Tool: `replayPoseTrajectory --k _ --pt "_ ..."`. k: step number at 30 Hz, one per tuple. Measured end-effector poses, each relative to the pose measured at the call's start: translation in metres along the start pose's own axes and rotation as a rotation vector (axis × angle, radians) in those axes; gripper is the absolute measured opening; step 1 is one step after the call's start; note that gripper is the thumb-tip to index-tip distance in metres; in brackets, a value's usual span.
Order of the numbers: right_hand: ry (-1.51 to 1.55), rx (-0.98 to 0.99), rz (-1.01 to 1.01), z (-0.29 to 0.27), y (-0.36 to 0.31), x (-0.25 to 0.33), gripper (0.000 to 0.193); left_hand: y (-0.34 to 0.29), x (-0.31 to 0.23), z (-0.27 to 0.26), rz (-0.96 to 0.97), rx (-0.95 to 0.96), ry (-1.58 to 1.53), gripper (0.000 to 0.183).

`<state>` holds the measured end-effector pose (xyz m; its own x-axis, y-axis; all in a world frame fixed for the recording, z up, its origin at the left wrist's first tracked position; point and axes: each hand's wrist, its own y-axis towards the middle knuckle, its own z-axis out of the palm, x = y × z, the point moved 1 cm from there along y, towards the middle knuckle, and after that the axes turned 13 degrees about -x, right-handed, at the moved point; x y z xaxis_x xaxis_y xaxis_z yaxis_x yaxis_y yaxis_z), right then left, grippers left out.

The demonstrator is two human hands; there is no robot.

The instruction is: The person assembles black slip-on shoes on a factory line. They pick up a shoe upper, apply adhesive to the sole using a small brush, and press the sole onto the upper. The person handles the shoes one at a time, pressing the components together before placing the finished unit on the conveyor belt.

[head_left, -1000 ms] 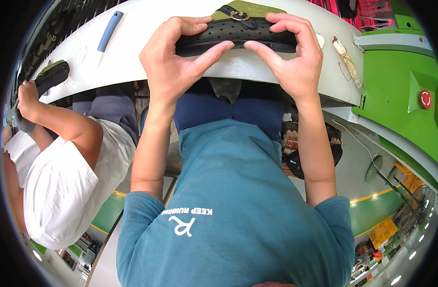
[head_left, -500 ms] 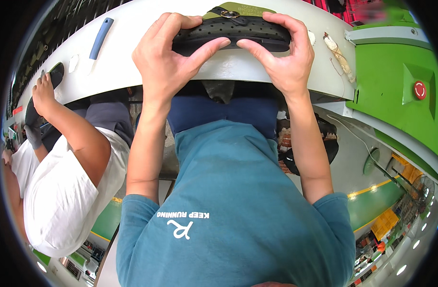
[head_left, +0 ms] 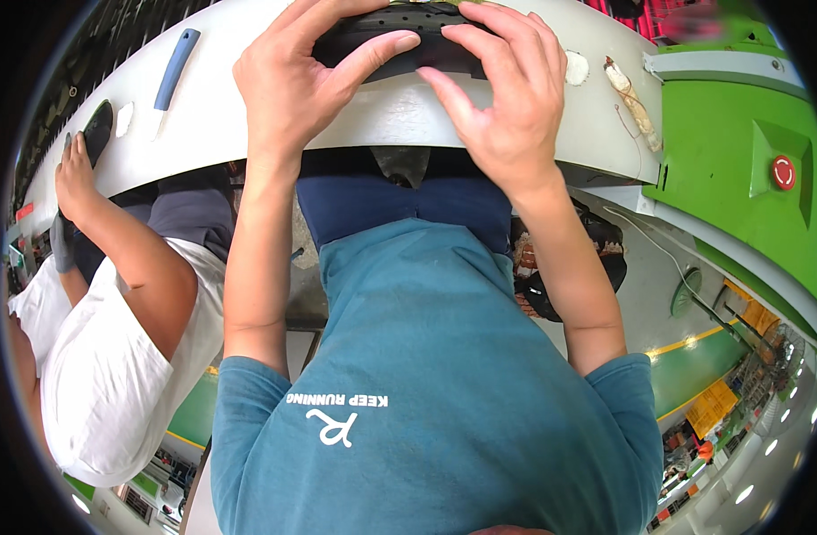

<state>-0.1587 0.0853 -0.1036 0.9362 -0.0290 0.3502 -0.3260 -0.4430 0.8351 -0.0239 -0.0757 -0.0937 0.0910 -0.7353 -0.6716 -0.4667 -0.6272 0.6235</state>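
Observation:
A black perforated shoe is at the far side, lying lengthwise across the white worktable and partly cut off by the top edge. A bit of its olive-green last shows above it. My left hand is wrapped round the left end, its thumb pressed on the near side. At the other end, my right hand has its fingertips on the upper part and its thumb by the lower edge. My hands hide both ends.
On the white worktable lie a blue-handled tool, a white wrapped stick and white pieces. At left, a co-worker's hand is on a black sole-shaped piece. The green machine with its red button stands at right.
The shoe has moved up in the picture, so most of the last is cut off. My right hand has shifted leftward along the shoe. The co-worker's hands have also moved slightly.

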Motion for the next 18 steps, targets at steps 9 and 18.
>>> replayPoseTrajectory --k 9,18 --pt "-0.069 -0.229 -0.054 0.025 -0.05 -0.008 0.044 -0.007 -0.009 -0.005 0.106 0.054 0.146 0.053" --pt "-0.019 0.055 0.009 0.011 -0.022 -0.007 0.036 -0.004 -0.004 -0.007 0.217 0.073 0.167 0.055"
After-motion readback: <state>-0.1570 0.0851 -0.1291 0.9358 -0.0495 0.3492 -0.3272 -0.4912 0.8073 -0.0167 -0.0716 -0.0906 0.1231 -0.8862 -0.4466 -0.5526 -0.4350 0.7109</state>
